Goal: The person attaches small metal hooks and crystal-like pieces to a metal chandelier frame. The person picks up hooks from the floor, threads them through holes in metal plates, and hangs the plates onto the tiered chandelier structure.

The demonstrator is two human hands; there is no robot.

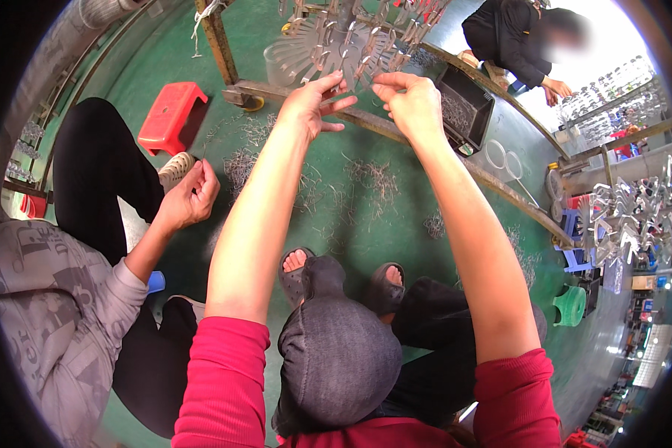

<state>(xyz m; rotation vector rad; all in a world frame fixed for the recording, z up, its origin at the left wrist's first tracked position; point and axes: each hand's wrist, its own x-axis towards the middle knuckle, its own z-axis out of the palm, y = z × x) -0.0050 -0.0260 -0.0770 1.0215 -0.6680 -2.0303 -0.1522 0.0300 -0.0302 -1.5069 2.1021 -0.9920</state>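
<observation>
Flat grey metal pieces (295,51) fan out in a ring around the lower part of a hanging rack at the top of the view, with more pieces hung above. My left hand (312,106) reaches up to the near edge of this ring, its fingers apart and one fingertip at a narrow metal piece. Just right of it, my right hand (413,106) is closed in a pinch beside the same ring. Whatever lies between those fingertips is too small to make out.
A rail (381,124) crosses below the rack. Wire bits (373,179) litter the green floor. A black bin (467,108) stands right of my right hand. At left sit a red stool (170,118) and a person whose hand (190,198) is raised. Another person (504,37) works at upper right.
</observation>
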